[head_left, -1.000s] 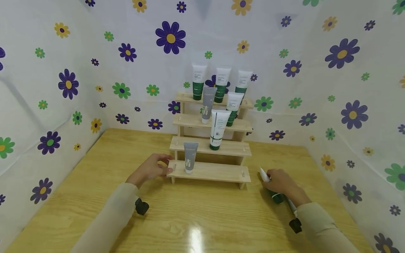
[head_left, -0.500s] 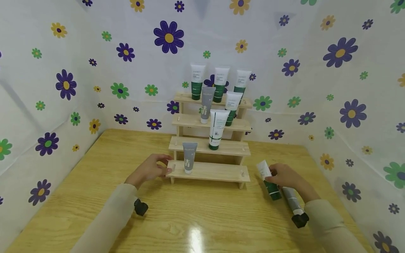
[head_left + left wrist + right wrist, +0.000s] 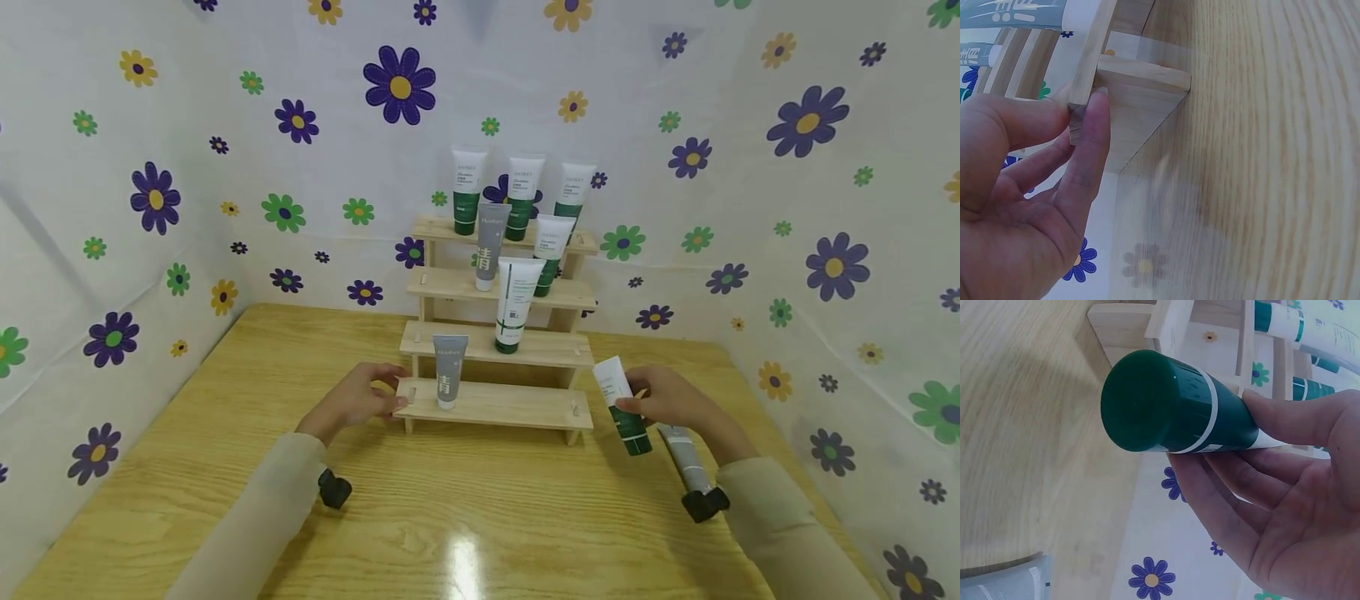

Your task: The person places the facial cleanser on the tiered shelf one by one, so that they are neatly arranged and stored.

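My right hand (image 3: 670, 400) holds a white and green squeeze tube (image 3: 624, 408) between thumb and fingers, tilted, just right of the wooden tiered stand (image 3: 517, 410). Its green cap (image 3: 1138, 403) faces the camera in the right wrist view. My left hand (image 3: 363, 400) pinches the left end of the stand's lowest shelf (image 3: 1088, 69). A grey tube (image 3: 450, 371) stands on that shelf toward its left. The shelf above bears a white tube with a green cap (image 3: 517, 304). A grey tube (image 3: 491, 246) and a white and green tube (image 3: 552, 250) stand one tier higher.
Three white and green tubes stand on the top shelf, the leftmost tube (image 3: 467, 192) near its left end. Another grey tube (image 3: 686, 460) lies on the wooden table (image 3: 420, 517) beside my right forearm. Flower-patterned cloth (image 3: 322, 217) encloses the back and sides.
My right hand has raised the white and green tube off the table and brought it left toward the stand. The grey tube under the right wrist shows more. My left hand keeps its place.
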{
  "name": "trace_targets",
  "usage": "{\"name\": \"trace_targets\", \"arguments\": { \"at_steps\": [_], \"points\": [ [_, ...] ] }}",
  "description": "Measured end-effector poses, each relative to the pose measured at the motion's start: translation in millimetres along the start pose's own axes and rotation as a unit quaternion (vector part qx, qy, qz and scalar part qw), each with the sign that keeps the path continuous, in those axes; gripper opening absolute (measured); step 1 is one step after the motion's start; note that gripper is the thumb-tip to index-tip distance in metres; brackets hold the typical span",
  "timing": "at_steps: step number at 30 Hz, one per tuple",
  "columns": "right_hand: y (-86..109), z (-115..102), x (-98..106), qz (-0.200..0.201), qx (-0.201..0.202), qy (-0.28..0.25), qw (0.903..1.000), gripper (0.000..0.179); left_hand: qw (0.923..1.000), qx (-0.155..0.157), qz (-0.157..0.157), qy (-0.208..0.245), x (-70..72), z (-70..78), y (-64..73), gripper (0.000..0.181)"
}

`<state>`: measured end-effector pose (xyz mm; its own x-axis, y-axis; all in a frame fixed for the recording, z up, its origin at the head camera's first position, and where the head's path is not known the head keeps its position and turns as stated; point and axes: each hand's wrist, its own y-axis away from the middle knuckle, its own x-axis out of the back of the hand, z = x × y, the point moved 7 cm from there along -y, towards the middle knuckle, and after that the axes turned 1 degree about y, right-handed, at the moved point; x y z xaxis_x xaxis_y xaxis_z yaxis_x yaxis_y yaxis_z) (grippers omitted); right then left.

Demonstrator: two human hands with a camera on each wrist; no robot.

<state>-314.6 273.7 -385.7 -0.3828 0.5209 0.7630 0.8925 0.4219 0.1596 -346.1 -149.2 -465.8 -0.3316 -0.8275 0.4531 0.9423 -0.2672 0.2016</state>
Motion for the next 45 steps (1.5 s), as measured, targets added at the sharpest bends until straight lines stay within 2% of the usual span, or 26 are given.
{"name": "trace_targets", "arguments": {
  "at_steps": [5,12,22,33,38,42,45],
  "points": [
    [1.9,-1.5,2.8,-0.005,-0.004,0.004,1.0000,0.036,1.0000,0.007,-0.001,0.001,-0.6,-1.3,-0.8,0.049],
    [7.4,-1.8,8.0,-0.009,-0.009,-0.004,0.9999,0.033,1.0000,-0.001,-0.006,-0.004,-0.5,-1.3,-2.7,0.049],
    [5.4,-23.5,5.3,0.001,0.016,-0.020,0.9997,0.032,0.9999,0.005,-0.009,-0.009,-0.3,-1.8,0.0,0.051],
    [-9.9,-57.2,-4.9,0.059,0.085,-0.016,0.9945,0.034,1.0000,0.002,-0.009,0.000,-0.6,1.2,0.4,0.051],
    [-19.8,-65.1,-12.1,0.091,0.082,-0.022,0.9923,0.036,1.0000,-0.003,-0.008,0.003,-0.6,2.1,0.5,0.050],
    [-26.5,-70.7,-19.4,0.107,0.078,-0.050,0.9900,0.038,0.9999,-0.007,-0.009,0.003,-0.5,1.7,0.6,0.050],
    [-29.6,-77.7,-24.5,0.120,0.090,-0.072,0.9861,0.039,0.9999,-0.010,-0.009,0.003,-0.3,1.1,0.6,0.050]
  ]
}}
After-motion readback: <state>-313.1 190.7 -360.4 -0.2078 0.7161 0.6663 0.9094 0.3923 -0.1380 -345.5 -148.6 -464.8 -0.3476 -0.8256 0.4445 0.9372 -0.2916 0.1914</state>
